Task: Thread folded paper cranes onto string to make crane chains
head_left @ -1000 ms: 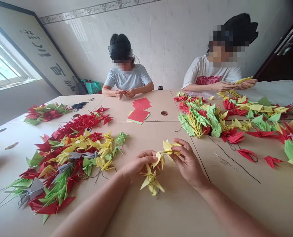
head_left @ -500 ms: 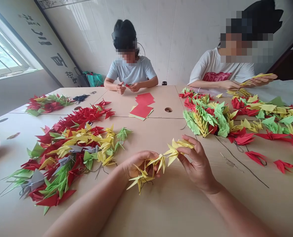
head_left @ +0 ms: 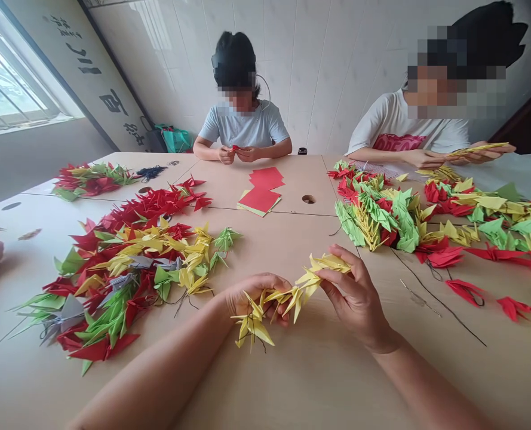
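A string of yellow folded paper cranes (head_left: pixel 297 294) stretches between my two hands above the table. My left hand (head_left: pixel 261 294) is closed around its left part, and a few cranes with dark thread dangle below the fingers. At the other end, my right hand (head_left: pixel 353 292) pinches several yellow cranes bunched together between thumb and fingers. To the left lies a large heap of red, green, yellow and grey cranes (head_left: pixel 126 257) on threads. A needle (head_left: pixel 420 297) and a long dark thread (head_left: pixel 439 304) rest on the table right of my right hand.
Another pile of strung cranes (head_left: pixel 381 209) covers the right side, with loose red cranes (head_left: pixel 516 306) nearby. Red paper squares (head_left: pixel 265 197) lie mid-table, left of a round hole (head_left: pixel 309 199). Two people (head_left: pixel 242 119) sit opposite, folding or holding paper. Dark thread (head_left: pixel 151 173) lies far left.
The yellow cranes between my hands have slid closer together, toward my left hand. The person opposite in light blue has brought both hands together on a red paper piece. The view has shifted slightly.
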Tool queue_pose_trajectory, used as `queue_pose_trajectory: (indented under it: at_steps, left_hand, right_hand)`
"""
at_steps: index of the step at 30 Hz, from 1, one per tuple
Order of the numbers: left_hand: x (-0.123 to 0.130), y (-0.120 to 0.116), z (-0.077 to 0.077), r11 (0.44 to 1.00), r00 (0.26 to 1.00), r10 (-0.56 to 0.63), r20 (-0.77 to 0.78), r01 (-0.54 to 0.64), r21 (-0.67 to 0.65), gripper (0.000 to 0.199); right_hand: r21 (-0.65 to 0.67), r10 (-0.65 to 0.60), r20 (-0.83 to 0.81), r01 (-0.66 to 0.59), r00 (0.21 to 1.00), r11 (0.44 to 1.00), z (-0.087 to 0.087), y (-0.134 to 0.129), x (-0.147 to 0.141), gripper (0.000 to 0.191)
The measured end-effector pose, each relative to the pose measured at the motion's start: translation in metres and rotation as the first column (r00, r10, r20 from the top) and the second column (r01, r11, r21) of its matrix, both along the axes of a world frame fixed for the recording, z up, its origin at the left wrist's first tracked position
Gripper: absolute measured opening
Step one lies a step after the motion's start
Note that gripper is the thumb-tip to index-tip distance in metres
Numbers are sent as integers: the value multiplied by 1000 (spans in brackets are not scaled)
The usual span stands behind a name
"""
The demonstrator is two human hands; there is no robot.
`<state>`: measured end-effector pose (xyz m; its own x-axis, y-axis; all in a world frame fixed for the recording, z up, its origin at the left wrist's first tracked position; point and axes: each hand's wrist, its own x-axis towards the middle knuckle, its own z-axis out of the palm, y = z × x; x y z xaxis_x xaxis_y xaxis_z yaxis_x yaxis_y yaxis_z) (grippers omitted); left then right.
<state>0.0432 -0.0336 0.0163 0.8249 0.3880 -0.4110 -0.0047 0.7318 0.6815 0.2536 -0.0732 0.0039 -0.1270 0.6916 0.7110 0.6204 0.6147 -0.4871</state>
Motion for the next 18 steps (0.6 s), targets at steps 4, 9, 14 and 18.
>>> queue_pose_trajectory:
  at_steps: [4,9,14,18]
  left_hand:
    - [0,-2,1,1000,1000,20,-23,-20,8,18]
    - [-1,-3,0,999,1000,5,-15,-4,40,17]
    - [-1,-2,2,1000,1000,-6,-18,7,21,18]
    - [1,-3,5,1000,998,-26,-53,25,-5,18]
  right_hand:
    - [13,49,40,-50,998,999,0,-1,0,23]
    - [50,76,112,-82,991,995,2,-1,-1,26]
    - [36,110,107,-115,988,993,2,-1,0,28]
    - [34,150,126,-155,981,987,4,-1,1,29]
